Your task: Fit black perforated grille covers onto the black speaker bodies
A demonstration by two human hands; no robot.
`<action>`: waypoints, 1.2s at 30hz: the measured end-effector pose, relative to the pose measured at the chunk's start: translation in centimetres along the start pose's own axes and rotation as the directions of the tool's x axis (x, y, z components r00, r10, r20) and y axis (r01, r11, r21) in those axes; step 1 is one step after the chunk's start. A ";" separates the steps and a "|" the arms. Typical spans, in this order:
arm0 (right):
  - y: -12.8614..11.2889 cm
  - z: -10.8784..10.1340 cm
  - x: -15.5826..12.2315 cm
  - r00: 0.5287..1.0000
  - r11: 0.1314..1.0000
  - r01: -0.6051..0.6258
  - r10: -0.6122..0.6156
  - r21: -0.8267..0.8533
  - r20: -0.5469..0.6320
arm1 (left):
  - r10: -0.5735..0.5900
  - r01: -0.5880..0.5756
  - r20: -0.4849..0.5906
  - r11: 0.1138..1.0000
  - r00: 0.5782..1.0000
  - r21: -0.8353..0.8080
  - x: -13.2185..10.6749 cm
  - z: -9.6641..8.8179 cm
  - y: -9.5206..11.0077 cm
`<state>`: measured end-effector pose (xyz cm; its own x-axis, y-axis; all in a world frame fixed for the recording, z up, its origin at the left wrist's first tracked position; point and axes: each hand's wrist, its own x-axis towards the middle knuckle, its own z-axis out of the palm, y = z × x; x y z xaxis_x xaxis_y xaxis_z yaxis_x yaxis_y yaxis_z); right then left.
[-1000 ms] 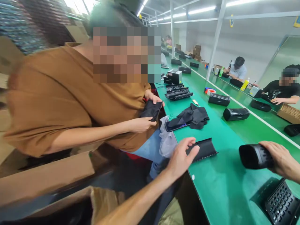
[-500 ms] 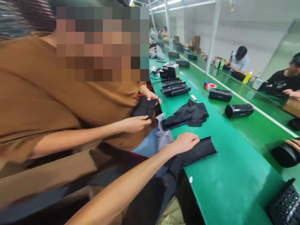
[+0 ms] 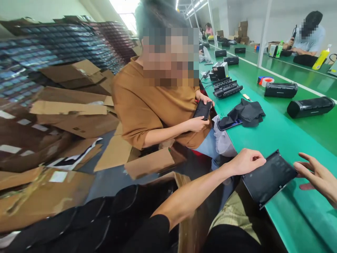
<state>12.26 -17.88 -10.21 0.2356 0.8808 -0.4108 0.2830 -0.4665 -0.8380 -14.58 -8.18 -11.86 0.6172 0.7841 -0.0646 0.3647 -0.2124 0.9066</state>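
Observation:
A curved black plastic speaker shell point(image 3: 271, 179) is tilted over the table's near edge and my lap, its hollow side up. My left hand point(image 3: 247, 161) grips its far left edge, the thumb pressed against the curled fingers. On the opposite side, my right hand point(image 3: 317, 175) has its fingers spread, with one fingertip at the shell's right corner. A crumpled black cloth point(image 3: 250, 112) lies on the green table beyond, partly over a dark flat object point(image 3: 229, 123).
A co-worker point(image 3: 158, 109) sits close on my left, holding a black panel point(image 3: 202, 110). Finished-looking black speakers point(image 3: 310, 107) stand on the green belt. Black shell parts point(image 3: 218, 88) lie farther along the table. An open carton point(image 3: 186, 211) and several black rounded pieces point(image 3: 86, 218) are beside my legs.
My view has swung left. The shell has come off the table toward my lap, still in my left hand. My right hand has come into view at its right side.

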 end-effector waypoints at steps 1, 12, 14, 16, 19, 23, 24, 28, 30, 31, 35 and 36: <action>-0.5 0.5 0.1 0.997 0.999 -0.041 0.041 0.010 0.068 | 0.000 0.001 0.030 1.000 1.000 -0.026 -0.7 0.2 0.2; 1.1 2.0 -1.5 0.900 0.940 -0.273 0.174 0.204 0.400 | -0.052 0.092 0.146 0.955 0.988 -0.283 -4.5 1.2 0.0; 1.1 1.9 -1.5 0.900 0.933 -0.279 0.172 0.227 0.401 | -0.091 0.147 0.175 0.928 0.980 -0.343 -4.7 1.6 -0.1; 0.9 1.7 -1.5 0.894 0.925 -0.289 0.170 0.245 0.414 | -0.163 0.239 0.207 0.871 0.965 -0.430 -4.8 2.4 -0.5; 0.7 1.7 -1.6 0.887 0.923 -0.286 0.153 0.257 0.436 | -0.294 0.408 0.284 0.600 0.912 -0.688 -5.2 4.4 -1.7; 0.2 2.0 -0.3 0.842 0.952 -0.233 0.094 0.201 0.532 | -0.083 0.599 0.596 0.209 0.799 -0.773 -6.2 6.7 -2.6; -0.1 1.7 0.6 0.836 0.966 -0.205 0.087 0.160 0.542 | 0.018 0.631 0.643 0.175 0.766 -0.756 -6.5 7.0 -2.5; -2.4 -2.3 6.7 0.997 0.994 -0.079 0.077 0.080 0.028 | 0.162 0.614 0.609 0.022 0.776 -0.789 -7.0 6.5 -2.1; -4.1 -5.3 10.6 0.977 0.995 -0.052 0.067 0.081 -0.200 | 0.101 0.536 0.529 -0.052 0.842 -0.843 -6.8 6.0 -2.1; -5.0 -6.6 12.7 0.963 0.997 -0.048 0.064 0.067 -0.261 | 0.061 0.487 0.483 -0.079 0.873 -0.870 -6.7 5.8 -2.1; -8.4 -9.4 21.0 0.930 0.985 -0.030 -0.035 -0.171 -0.367 | -0.064 0.302 0.318 -0.187 0.946 -0.935 -6.2 5.5 -2.8; -9.2 -9.5 22.9 0.924 0.958 0.010 -0.119 -0.287 -0.364 | -0.080 0.277 0.300 -0.216 0.951 -0.936 -6.2 5.5 -3.0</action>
<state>23.90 5.84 -8.54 0.5228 0.8393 -0.1492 0.5405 -0.4617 -0.7034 -15.70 -15.60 -16.50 0.7665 0.5876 -0.2594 -0.5605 0.8091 0.1766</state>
